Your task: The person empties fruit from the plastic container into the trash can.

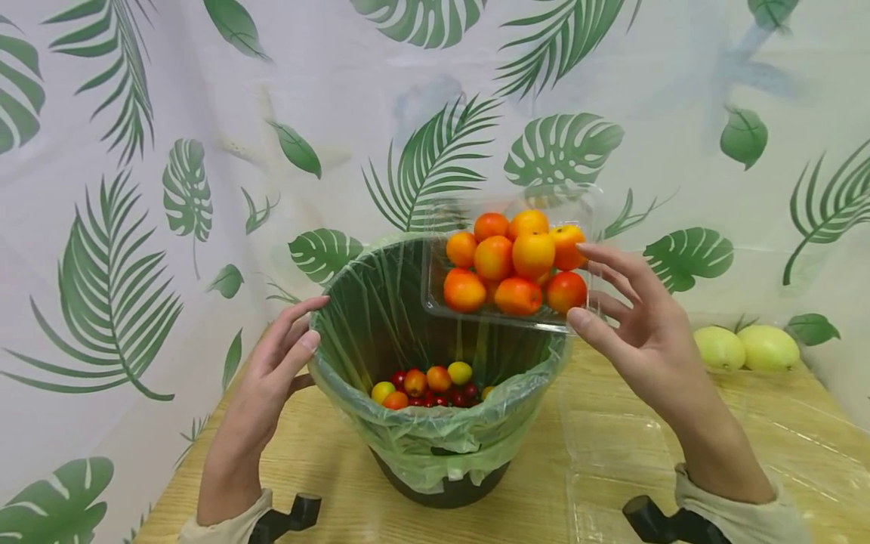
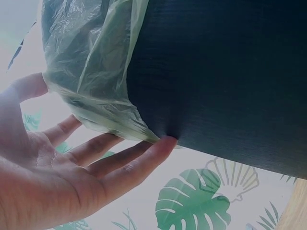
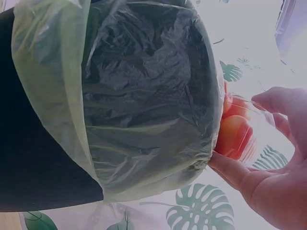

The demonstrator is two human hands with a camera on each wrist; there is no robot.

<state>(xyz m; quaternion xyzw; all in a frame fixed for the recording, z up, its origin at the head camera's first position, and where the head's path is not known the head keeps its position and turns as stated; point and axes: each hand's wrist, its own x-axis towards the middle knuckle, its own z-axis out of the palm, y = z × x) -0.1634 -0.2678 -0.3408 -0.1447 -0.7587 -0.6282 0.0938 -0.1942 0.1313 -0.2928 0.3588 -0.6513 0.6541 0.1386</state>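
Observation:
A black bin (image 1: 448, 493) lined with a pale green plastic bag (image 1: 442, 432) stands on the table. My left hand (image 1: 261, 389) touches its left side with fingers spread; in the left wrist view the fingertips (image 2: 165, 143) rest against the bag and bin wall. My right hand (image 1: 646, 344) pinches the right edge of a clear plastic tray (image 1: 503, 323), thumb below and fingers at the side. The tray is tilted above the bin's right rim. Orange-red fruits (image 1: 533, 255) are heaped in it. Smaller red, orange and yellow fruits (image 1: 416, 383) lie inside the bin.
Two pale yellow-green melons (image 1: 768, 348) sit at the back right of the wooden table (image 1: 319, 468). Clear plastic trays (image 1: 615, 438) lie on the table at right. A leaf-patterned curtain (image 1: 231, 91) hangs behind and at the sides.

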